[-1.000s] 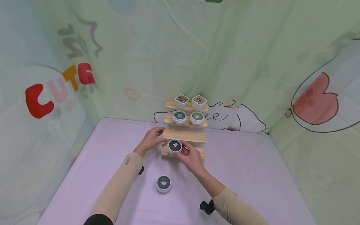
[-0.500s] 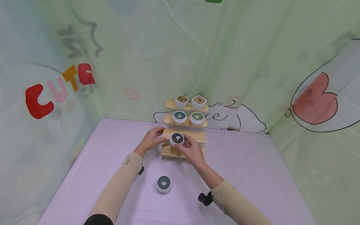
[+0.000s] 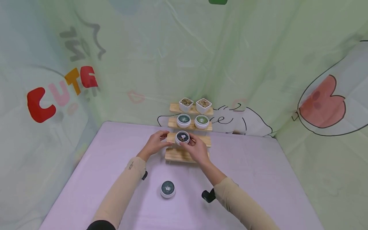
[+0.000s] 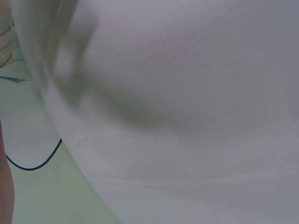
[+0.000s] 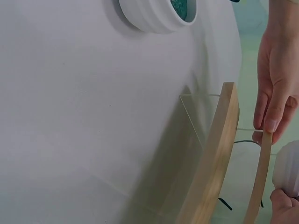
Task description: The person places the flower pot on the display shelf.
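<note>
My right hand (image 3: 197, 149) pinches a small round white pot (image 3: 182, 138) with dark filling and a pale bit on top. The pot is over the left part of the second-lowest board of a tiered wooden display stand (image 3: 198, 141). At that board's left end my left hand (image 3: 155, 143) grips the edge; the right wrist view shows the thumb and fingers of the left hand (image 5: 278, 93) around the board (image 5: 264, 172). In that view only the fingers of my right hand (image 5: 284, 205) appear, under the white pot (image 5: 287, 168).
Another round pot with teal filling (image 3: 168, 188) stands on the lilac tablecloth (image 3: 244, 172) in front. Two square pots, one being the left square pot (image 3: 186, 104), top the stand. Below them sit a teal round pot (image 3: 183, 120) and a green round pot (image 3: 201, 121).
My right hand has carried the dark-filled pot upward and slightly right, from the lowest board to the one above. The left hand stays at the stand.
</note>
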Available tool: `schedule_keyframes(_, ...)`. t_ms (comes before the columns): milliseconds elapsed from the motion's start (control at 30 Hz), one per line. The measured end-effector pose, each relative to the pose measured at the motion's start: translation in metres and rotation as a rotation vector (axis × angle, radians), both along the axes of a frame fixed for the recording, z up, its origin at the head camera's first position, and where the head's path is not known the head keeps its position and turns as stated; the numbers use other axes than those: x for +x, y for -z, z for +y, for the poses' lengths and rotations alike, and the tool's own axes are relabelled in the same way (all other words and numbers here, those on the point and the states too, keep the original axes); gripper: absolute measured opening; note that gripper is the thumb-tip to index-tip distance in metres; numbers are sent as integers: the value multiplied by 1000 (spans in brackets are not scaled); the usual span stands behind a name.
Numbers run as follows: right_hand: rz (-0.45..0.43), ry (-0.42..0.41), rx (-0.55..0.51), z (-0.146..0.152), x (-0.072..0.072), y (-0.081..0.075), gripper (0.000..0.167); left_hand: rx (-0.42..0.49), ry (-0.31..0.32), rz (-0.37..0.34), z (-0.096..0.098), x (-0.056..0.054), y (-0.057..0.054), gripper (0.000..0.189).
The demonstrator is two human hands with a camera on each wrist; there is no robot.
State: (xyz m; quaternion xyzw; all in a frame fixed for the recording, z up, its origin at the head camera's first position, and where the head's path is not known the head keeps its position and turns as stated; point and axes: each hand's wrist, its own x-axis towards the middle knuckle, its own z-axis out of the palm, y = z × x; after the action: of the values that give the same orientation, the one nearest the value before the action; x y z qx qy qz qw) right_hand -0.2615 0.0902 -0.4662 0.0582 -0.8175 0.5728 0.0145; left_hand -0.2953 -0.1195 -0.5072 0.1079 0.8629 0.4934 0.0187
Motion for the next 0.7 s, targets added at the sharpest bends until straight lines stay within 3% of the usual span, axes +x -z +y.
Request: schedule_keyframes(700, -5, -13, -6, -4, -11, 8, 55, 13, -7, 27, 1, -1, 3, 63)
